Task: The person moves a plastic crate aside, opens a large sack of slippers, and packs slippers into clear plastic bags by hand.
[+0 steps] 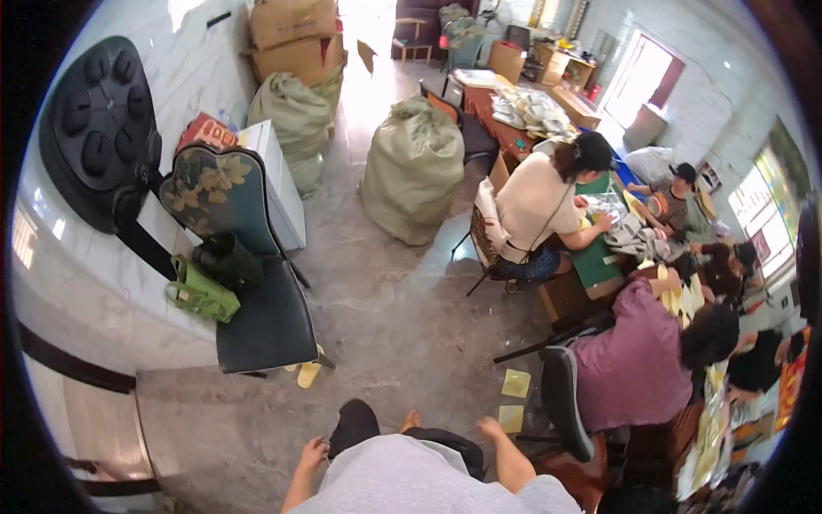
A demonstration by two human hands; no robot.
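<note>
The stone floor (402, 317) took up most of the view. On it stood a large green sack (413, 171), full and tied at the top. A second sack (295, 116) leaned below a stack of cardboard boxes (291, 34). A dark padded chair (257, 317) with a flowered back stood near the left wall, and a green bag (201, 293) rested on the edge of its seat. On the right, several people sat around a work table (597, 265) covered with yellow sheets and cloth. Their hands were at the table, well apart from the wearer's own.

Two small yellow sheets lay flat on the floor beside a seated person's chair. The near sheet (511, 418) lay just beside the right hand (490, 426). The far sheet (515, 383) lay a little beyond it.

The right hand hung over the floor with its fingers loosely spread, and it gripped nothing. The left hand (310, 450) was lower left, apart from both sheets. Its fingers were relaxed and it was likewise empty.

Handling note: the near sheet appeared thin, light and limp, likely paper or soft foam. It was not fragile, but it would probably crease easily. Because it lay flush on a smooth floor, the best place to grip would be a corner or free edge, lifted with a fingertip and then pinched between thumb and forefinger.
</note>
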